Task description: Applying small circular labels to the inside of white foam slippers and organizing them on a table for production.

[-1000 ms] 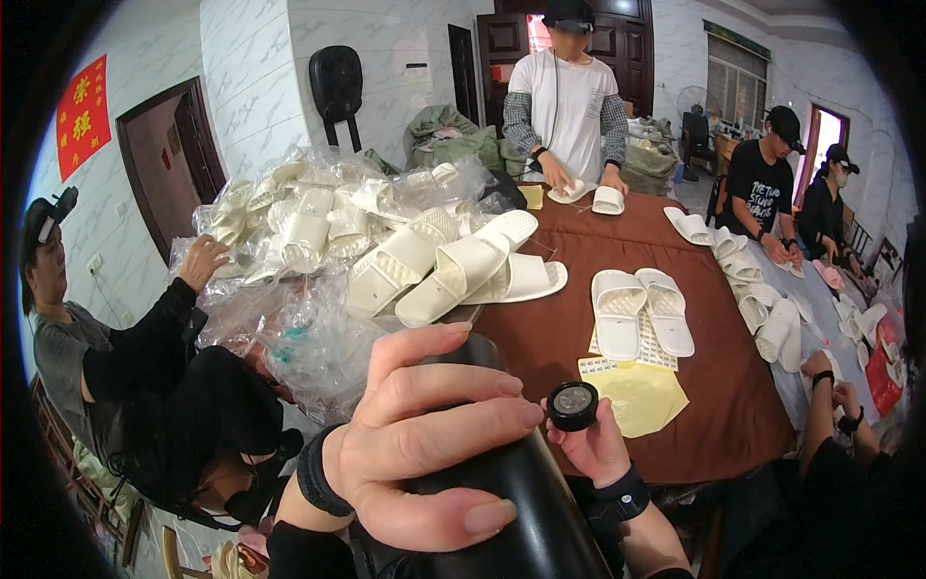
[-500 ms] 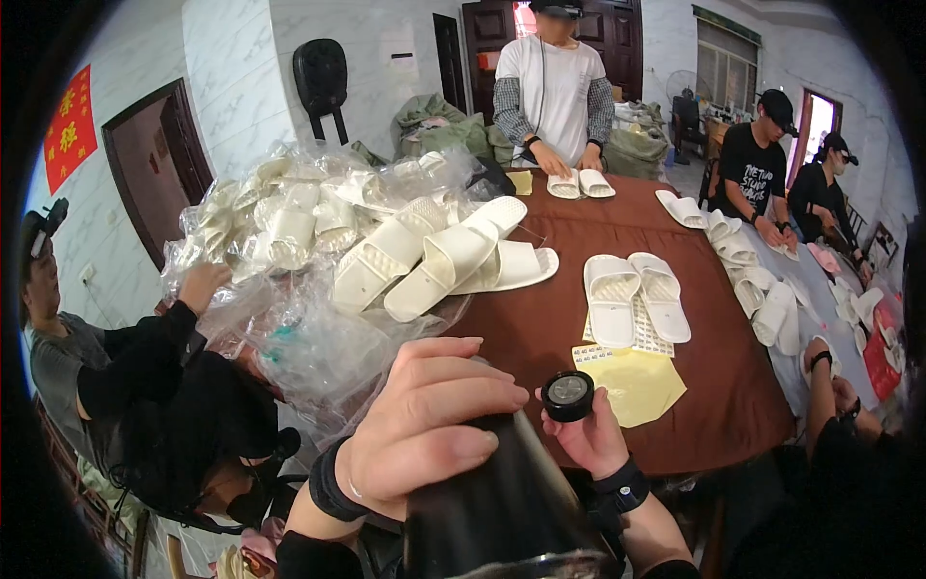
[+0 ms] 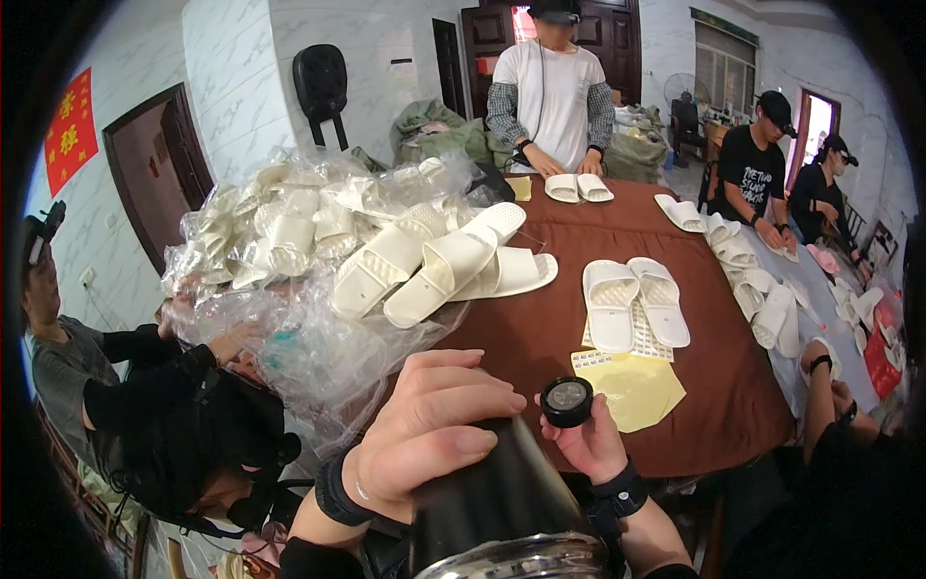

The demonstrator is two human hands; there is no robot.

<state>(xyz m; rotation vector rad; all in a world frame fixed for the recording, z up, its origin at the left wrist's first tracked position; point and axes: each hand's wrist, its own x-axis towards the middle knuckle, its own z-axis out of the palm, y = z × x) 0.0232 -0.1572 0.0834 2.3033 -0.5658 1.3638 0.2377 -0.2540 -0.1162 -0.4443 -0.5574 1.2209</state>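
Wrapped over the far end of a black flask (image 3: 492,492) is my left hand (image 3: 420,425), its fingers curved around the dark body. The flask lies tilted toward me, with its shiny silver rim at the lower edge of the picture. Just right of it, my right hand (image 3: 593,439) pinches a small round black cap (image 3: 566,401) with a grey centre. Beyond the cap, a pair of white slippers (image 3: 632,304) rests on the brown-covered table (image 3: 521,338), partly over a sticker sheet (image 3: 653,340) and yellow paper (image 3: 632,391).
Left on the table is a heap of white slippers (image 3: 289,236) in clear plastic bags (image 3: 318,357). Larger slippers (image 3: 439,270) lie in front. A co-worker in white (image 3: 555,96) stands across the table; others sit at left and right. More slippers (image 3: 772,314) line the right-hand table.
The flask's silver rim shows more at the lower edge. My hands keep their grip. The co-worker at left has moved a hand lower, onto the plastic bags.
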